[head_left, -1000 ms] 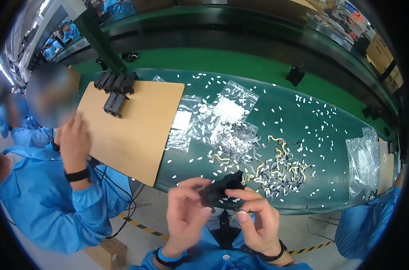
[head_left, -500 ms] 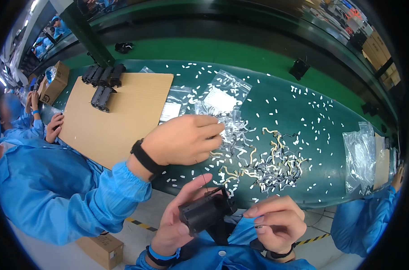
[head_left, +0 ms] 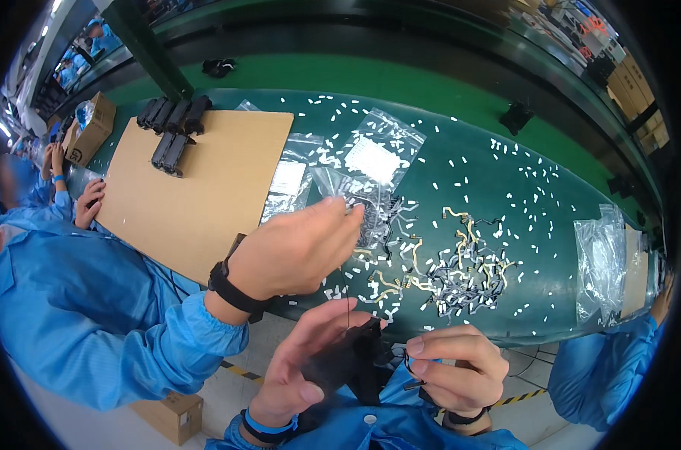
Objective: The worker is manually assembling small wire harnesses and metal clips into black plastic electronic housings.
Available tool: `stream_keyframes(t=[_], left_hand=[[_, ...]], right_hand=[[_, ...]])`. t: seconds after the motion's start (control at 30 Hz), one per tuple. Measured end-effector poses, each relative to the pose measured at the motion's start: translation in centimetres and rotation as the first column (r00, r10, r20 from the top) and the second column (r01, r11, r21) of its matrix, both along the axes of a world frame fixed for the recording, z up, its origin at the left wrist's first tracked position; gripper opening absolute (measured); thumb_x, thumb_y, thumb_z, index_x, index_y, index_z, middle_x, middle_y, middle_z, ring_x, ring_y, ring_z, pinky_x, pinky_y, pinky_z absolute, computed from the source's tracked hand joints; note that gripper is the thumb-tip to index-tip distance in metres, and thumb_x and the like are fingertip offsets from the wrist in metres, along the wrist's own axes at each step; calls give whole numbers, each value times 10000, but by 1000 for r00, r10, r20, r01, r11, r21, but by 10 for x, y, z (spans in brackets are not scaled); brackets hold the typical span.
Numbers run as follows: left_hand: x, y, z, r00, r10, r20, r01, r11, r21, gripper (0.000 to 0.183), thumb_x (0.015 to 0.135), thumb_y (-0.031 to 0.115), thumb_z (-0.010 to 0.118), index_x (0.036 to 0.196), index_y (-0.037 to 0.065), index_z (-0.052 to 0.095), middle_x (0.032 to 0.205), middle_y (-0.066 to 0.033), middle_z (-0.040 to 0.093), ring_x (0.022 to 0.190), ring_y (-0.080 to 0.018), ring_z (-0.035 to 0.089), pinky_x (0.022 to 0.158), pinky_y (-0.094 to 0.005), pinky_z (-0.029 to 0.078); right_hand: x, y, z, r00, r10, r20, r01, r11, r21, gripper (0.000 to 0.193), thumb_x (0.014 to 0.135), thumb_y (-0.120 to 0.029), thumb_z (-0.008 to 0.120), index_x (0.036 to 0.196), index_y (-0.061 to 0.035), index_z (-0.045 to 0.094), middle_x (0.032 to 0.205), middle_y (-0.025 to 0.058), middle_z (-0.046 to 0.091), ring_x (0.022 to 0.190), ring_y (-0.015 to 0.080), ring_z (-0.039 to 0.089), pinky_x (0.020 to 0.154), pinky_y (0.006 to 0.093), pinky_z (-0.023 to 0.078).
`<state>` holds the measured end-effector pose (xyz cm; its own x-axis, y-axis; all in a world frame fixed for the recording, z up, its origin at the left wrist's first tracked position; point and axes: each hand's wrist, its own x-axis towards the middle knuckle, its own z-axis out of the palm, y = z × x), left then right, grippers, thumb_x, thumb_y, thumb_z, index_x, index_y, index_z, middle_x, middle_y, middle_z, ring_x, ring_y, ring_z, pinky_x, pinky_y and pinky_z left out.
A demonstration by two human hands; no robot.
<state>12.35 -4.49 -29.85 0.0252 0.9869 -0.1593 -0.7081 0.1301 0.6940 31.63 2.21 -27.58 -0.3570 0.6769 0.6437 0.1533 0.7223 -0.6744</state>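
Observation:
My left hand [head_left: 288,371] is wrapped round a black plastic housing [head_left: 336,367], blurred and held in front of my chest. A thin black wire stands up from its top edge. To the right of the housing, my right hand [head_left: 464,367] pinches a short dark cable [head_left: 408,361] between thumb and fingers; a small dark end piece shows below the fingertips. Beyond my left hand, a co-worker's hand [head_left: 291,247] with a black wristband reaches in from the left, its fingertips at a clear plastic bag [head_left: 366,225] of cables.
A heap of short black and yellow cables [head_left: 468,277] lies on the green table [head_left: 445,202], with many small white pieces scattered around. Several black housings [head_left: 172,116] stand on a cardboard sheet [head_left: 220,180] at the far left. Clear bags [head_left: 599,262] lie at right.
The housing has tilted in my left hand. My right fingers have shifted on the cable, showing more of it. The co-worker's hand has moved slightly left and down at the bag.

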Motion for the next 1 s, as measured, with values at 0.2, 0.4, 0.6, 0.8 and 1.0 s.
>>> stream_keyframes(t=[0.2, 0.4, 0.6, 0.8, 1.0], left_hand=[[-1, 0, 0, 1000, 5, -28, -5, 1000, 0, 1047, 739, 419, 803, 1510, -44, 268, 1373, -316, 478, 1331, -420, 471, 1090, -532, 433], [-4, 0, -4, 996, -8, -91, 7, 1000, -6, 1019, 758, 432, 786, 1501, -45, 276, 1357, -340, 477, 1319, -400, 487, 1090, -519, 431], [-3, -2, -6, 996, -13, -88, 10, 1000, -29, 1028, 764, 428, 800, 1505, -45, 266, 1370, -338, 471, 1325, -394, 483, 1102, -508, 419], [0, 3, -6, 997, -38, -74, 38, 999, -6, 1035, 777, 409, 811, 1515, -42, 243, 1393, -330, 460, 1346, -399, 464, 1122, -508, 399], [5, 3, -3, 999, -41, -7, 41, 998, -57, 983, 830, 416, 759, 1525, -19, 217, 1404, -347, 452, 1324, -411, 490, 1037, -507, 474]], right_hand=[[3, 3, 4, 1000, -10, -1, 10, 1000, -7, 219, 636, 86, 783, 814, -17, 710, 890, 131, 706, 756, 249, 710, 629, 304, 591], [1, 4, 4, 998, 57, 20, -56, 998, -18, 212, 641, 60, 799, 824, -19, 728, 883, 122, 709, 751, 253, 713, 612, 302, 586], [0, 4, 2, 994, 98, 41, -96, 994, -57, 200, 656, 59, 796, 829, -17, 729, 881, 122, 712, 744, 251, 714, 610, 299, 580], [0, 4, -9, 997, 28, 75, -19, 992, -123, 251, 677, 41, 805, 912, -18, 744, 955, 102, 706, 805, 247, 708, 677, 304, 579], [3, 5, -14, 997, -36, 74, 42, 995, -88, 269, 656, 49, 806, 906, -28, 742, 925, 84, 694, 760, 235, 690, 639, 315, 543]])
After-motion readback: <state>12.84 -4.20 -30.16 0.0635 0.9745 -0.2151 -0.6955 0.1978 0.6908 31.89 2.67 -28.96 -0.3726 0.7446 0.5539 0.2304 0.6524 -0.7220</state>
